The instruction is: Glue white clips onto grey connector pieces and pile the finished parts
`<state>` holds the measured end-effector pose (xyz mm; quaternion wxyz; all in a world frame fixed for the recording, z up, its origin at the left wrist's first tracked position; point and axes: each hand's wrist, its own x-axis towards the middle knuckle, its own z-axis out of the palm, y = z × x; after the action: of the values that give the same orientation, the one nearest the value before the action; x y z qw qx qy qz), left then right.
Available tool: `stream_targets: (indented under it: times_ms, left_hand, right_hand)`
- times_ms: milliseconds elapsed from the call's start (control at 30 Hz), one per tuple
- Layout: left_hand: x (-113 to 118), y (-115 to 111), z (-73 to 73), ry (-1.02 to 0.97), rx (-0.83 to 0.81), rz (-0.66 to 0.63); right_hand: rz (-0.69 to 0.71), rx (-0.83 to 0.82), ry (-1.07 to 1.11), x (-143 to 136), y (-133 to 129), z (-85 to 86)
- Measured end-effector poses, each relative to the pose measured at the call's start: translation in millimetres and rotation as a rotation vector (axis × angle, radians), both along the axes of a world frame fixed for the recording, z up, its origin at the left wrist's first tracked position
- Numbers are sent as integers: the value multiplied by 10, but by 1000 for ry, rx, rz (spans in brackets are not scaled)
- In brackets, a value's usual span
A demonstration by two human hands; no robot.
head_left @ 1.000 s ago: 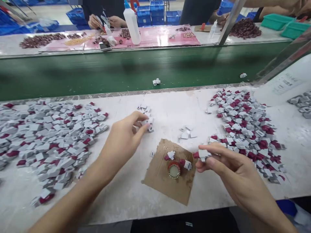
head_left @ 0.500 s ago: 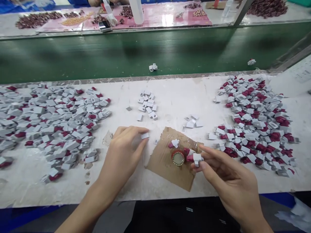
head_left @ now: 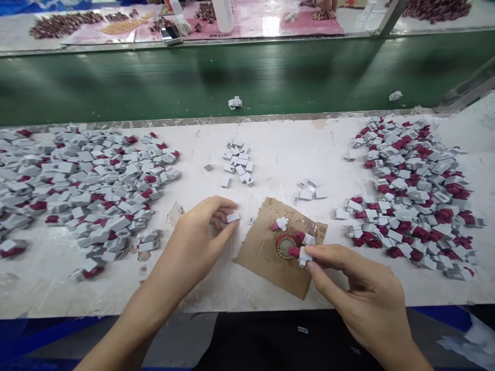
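Observation:
My left hand (head_left: 199, 242) pinches a small light-grey plastic block (head_left: 232, 217) between thumb and fingertips, just left of a piece of brown cardboard (head_left: 266, 263). Held by the thumb and forefinger of my right hand (head_left: 359, 288) is a grey-and-maroon plastic part (head_left: 304, 257). Its maroon end is over the right edge of a round red bottle cap (head_left: 285, 246) with a pale inside; whether they touch I cannot tell. Two similar parts lie on the cardboard by the cap, one a grey-and-maroon piece (head_left: 280, 223) above it. A loose grey block (head_left: 251, 220) sits between my left hand and the cardboard.
A big heap of grey-and-maroon parts (head_left: 88, 180) spreads at left, another heap (head_left: 413, 196) at right. Small groups of grey blocks (head_left: 238, 162) lie mid-table. Beyond runs a green belt (head_left: 154, 82) with two parts on it, then a far bench with brown piles (head_left: 65, 24).
My right hand has moved left, bringing the maroon end of its part from beside the cap to over its edge. My left hand keeps its block almost in place. The view has shifted slightly.

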<state>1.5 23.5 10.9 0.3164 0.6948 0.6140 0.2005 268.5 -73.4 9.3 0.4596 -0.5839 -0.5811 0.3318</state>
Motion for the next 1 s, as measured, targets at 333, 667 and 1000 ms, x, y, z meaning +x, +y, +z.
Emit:
stream_targets:
  times_ms: [333,667,1000]
  left_hand:
    - [138,-17,86,-159,14,9]
    - [679,-27,303,-911,-496,-144]
    - [845,39,287,-966,-538,-151]
  right_hand:
    - [13,-1,2,-1,-2,18]
    - [-161,-91,457,131,224,52]
    - [-109,-48,529,155,347,54]
